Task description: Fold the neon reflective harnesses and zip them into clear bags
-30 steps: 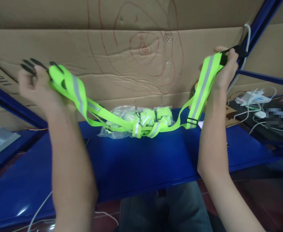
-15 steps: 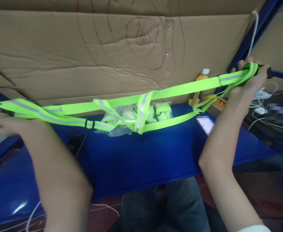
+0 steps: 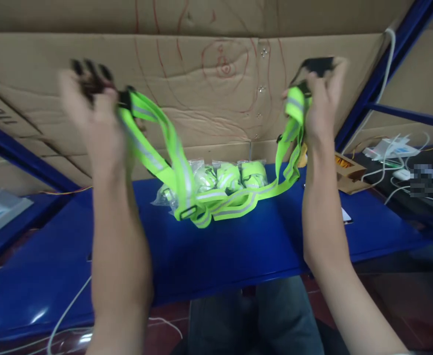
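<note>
Between my raised hands hangs a neon-yellow reflective strap harness (image 3: 184,172) with grey stripes and black buckles, sagging in the middle over the table. My left hand (image 3: 94,101), blurred, is closed on one end of it beside a black buckle. On the other side my right hand (image 3: 321,98) grips the opposite end, with a black piece (image 3: 317,65) at its fingers. Behind the low part of the straps, several rolled harnesses in clear bags (image 3: 229,176) lie in a row on the blue table (image 3: 231,251).
A cardboard wall (image 3: 68,54) with red drawn lines rises behind the table. An open cardboard box (image 3: 349,172) stands at the right, near white cables and a white device (image 3: 391,147). Blue frame bars (image 3: 404,64) run along the right. A grey-white box (image 3: 2,212) sits at far left.
Both hands have risen and come closer together. The harness, stretched nearly straight before, now droops in a loose U, and its straps hang lower in the middle.
</note>
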### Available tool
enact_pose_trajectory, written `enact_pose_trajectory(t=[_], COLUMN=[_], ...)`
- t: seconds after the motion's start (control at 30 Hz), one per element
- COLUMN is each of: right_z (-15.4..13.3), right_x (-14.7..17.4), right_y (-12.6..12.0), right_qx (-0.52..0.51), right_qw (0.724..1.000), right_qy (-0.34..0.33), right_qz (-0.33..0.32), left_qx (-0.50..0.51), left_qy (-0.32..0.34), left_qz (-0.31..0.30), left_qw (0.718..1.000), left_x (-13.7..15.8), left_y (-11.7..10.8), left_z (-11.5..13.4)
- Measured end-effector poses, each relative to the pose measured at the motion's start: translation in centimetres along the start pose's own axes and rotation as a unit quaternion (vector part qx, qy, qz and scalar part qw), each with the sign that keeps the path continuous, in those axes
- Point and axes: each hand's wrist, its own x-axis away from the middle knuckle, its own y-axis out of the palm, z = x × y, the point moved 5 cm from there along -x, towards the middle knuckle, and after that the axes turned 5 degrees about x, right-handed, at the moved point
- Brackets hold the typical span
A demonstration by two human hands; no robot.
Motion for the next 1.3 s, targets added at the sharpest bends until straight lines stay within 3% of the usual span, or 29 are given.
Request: enact_pose_trajectory(t=[0.07, 0.13, 0.2, 0.27, 0.53, 0.93, 1.3], right_z=[-1.0, -2.5, -3.7, -4.4, -4.3, -4.7, -3.9], right_x=[1.8, 3.7, 5.1, 5.9, 6.4, 6.0, 7.5], right_y=[2.5, 4.2, 5.3, 6.0, 6.8, 6.2, 8.2], right_qx=[0.050, 0.110, 0.157, 0.183, 0.220, 0.246, 0.275], right_qw=[0.983, 0.939, 0.895, 0.869, 0.852, 0.852, 0.828], right_qy=[-0.027, -0.080, -0.114, -0.127, -0.158, -0.151, -0.148], right_qz=[-0.177, -0.314, -0.402, -0.442, -0.448, -0.437, -0.465], left_qx=[0.055, 0.092, 0.100, 0.087, 0.028, 0.007, -0.047], left_qy=[-0.004, -0.023, -0.028, -0.028, -0.022, -0.040, -0.023], left_qz=[-0.059, -0.148, -0.202, -0.225, -0.271, -0.271, -0.311], left_qw=[0.997, 0.984, 0.974, 0.970, 0.962, 0.962, 0.949], left_x=[1.7, 3.2, 4.0, 4.3, 5.1, 5.5, 5.9], left_y=[2.6, 4.6, 5.6, 6.1, 6.8, 7.2, 7.6], left_z=[1.1, 1.6, 2.0, 2.4, 4.0, 4.3, 5.1])
